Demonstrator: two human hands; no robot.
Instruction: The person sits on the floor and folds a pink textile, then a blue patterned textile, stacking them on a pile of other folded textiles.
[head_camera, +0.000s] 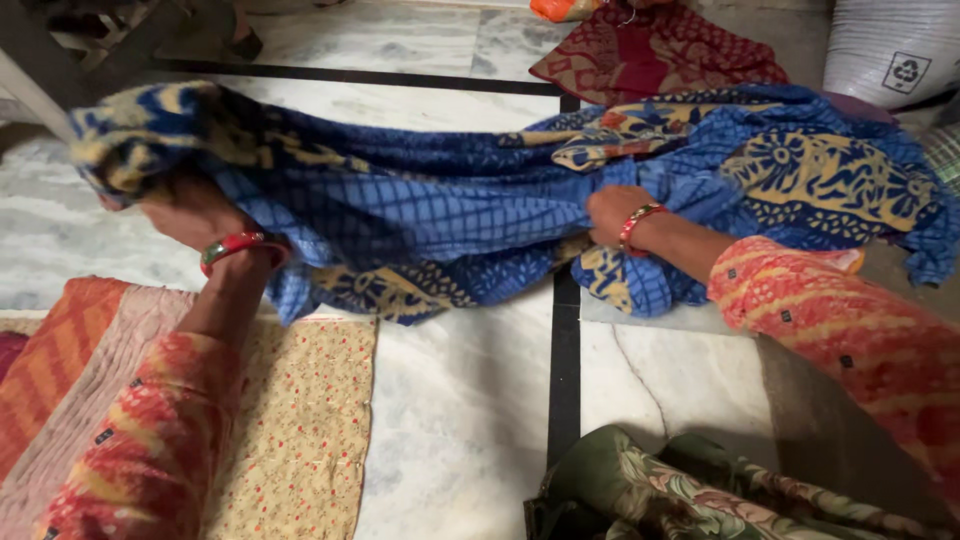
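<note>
A long blue cloth (450, 200) with yellow and dark blue print lies stretched across the marble floor (460, 400). My left hand (185, 210) grips its bunched left end, lifted a little off the floor; a red bangle sits on that wrist. My right hand (615, 215) is closed on a gathered fold near the cloth's middle, also with a red bangle. Both sleeves are orange and red print. The rest of the blue cloth spreads in a heap to the right (830, 170).
A cream dotted cloth (300, 420) and an orange striped cloth (60, 350) lie at the lower left. A green floral cloth (680, 490) sits at the bottom. A maroon patterned cloth (650, 50) and a white sack (890, 45) are at the top right.
</note>
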